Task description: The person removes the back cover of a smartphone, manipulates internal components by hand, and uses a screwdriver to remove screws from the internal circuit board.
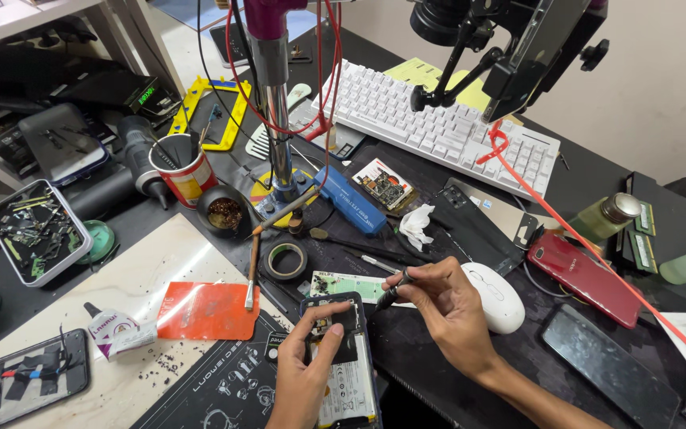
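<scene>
Left hand [305,373] steadies opened phone [341,357]; right hand [446,306] angles screwdriver [391,292] down.

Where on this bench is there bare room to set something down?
One bare patch: the pale board between the parts tray and the orange sheet. Another: dark mat below the right hand. Crowded around the stand, keyboard and opened phone.

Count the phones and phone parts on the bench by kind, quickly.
Opened phone, back off, steadied by the left hand while the right hand holds a dark screwdriver: 1
Red phone lying flat: 1
Black glass phone lying flat: 1
Opened phone at the left corner: 1
Black back cover: 1
Total: 5
</scene>
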